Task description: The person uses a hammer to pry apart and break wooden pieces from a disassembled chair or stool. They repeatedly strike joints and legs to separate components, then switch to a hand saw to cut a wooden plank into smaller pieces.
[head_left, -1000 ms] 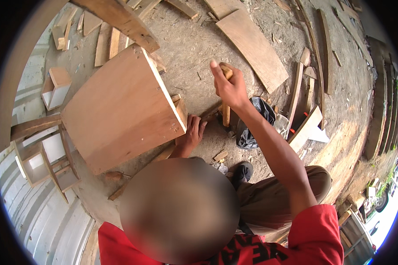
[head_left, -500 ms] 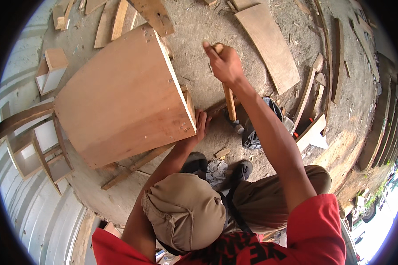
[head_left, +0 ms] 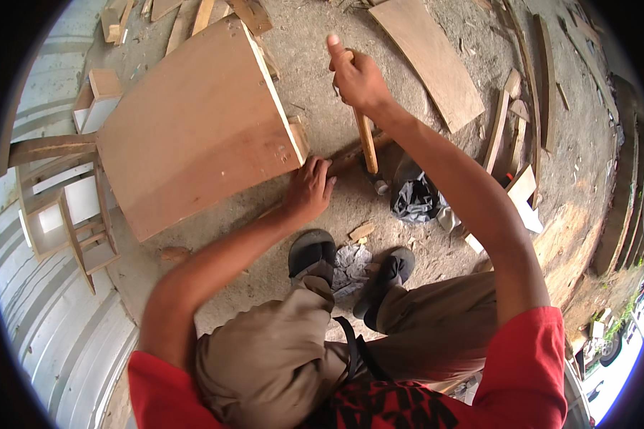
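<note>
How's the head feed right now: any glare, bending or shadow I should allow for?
Head view: glare washes out the lower right edge; fisheye bending bows the corrugated metal wall at left; a darker band, probably shadow, crosses the lower part of the wooden panel; the right hand and hammer read fairly clearly; the corners are black.

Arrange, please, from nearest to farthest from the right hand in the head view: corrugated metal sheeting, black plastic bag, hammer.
1. Hammer: gripped in the right hand.
2. Black plastic bag: lower in the picture, slightly right of the hand.
3. Corrugated metal sheeting: along the far left.
</note>
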The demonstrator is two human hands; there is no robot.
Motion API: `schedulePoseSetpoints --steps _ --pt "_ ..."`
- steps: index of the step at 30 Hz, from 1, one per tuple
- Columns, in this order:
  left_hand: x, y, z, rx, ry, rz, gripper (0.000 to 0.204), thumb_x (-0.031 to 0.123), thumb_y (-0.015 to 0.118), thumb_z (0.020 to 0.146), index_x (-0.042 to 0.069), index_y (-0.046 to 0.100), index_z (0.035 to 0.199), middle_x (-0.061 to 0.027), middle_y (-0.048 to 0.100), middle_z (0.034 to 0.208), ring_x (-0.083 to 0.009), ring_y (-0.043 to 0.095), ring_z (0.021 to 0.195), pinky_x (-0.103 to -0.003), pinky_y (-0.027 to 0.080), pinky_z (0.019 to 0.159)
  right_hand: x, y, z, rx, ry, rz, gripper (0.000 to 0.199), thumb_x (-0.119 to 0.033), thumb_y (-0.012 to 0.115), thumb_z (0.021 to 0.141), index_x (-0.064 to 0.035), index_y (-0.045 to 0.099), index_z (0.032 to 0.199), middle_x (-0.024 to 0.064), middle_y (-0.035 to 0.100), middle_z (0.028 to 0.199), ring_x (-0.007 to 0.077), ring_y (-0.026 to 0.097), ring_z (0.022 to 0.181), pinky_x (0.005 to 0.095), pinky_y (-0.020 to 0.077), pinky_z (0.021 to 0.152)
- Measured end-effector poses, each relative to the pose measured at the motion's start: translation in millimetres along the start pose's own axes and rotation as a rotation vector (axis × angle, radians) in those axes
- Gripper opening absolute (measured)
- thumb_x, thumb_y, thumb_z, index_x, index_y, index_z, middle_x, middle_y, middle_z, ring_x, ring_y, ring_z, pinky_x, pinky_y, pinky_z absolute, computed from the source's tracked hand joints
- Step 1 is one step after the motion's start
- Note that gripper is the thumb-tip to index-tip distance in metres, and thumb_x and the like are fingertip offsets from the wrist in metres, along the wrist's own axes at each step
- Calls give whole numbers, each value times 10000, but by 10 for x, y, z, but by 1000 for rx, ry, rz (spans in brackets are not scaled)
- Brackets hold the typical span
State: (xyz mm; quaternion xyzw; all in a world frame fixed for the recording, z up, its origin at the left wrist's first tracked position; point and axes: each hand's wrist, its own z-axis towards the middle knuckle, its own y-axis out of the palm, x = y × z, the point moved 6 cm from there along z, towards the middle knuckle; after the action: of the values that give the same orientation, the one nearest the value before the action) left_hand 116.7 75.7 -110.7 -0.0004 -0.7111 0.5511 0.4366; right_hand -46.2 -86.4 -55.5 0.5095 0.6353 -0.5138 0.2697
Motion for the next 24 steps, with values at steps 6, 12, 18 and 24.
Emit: schedulePoseSetpoints --steps 6,12,18,24 --pt "5 -137 139 -288 -163 -11 304 237 538 998 5 536 1196 -166 552 1147 -361 574 1058 -518 438 932 -69 -151 -237 80 -38 185 513 -491 492 1032 -26 581 835 -5 494 624 69 447 512 267 360 456" --pt "133 117 266 334 -278 84 274 213 524 1005 46 553 1220 -137 559 1257 -342 561 1188 -469 457 989 155 -291 -163 183 88 207 497 -390 501 999 64 619 834 134 567 626 186 553 625 389 454 611" --pt "100 347 227 212 -476 204 369 187 493 1000 102 500 1359 -50 418 1507 -271 416 1409 -448 403 1101 223 -335 -33 221 121 59 527 -398 502 997 76 602 788 168 531 582 189 505 569 415 439 582" --pt "19 459 284 203 -513 183 392 208 511 986 192 475 1376 18 364 1548 -222 340 1467 -502 395 1059 239 8 308 83 196 -29 538 -402 499 962 88 635 787 299 636 731 424 680 747 483 509 738"
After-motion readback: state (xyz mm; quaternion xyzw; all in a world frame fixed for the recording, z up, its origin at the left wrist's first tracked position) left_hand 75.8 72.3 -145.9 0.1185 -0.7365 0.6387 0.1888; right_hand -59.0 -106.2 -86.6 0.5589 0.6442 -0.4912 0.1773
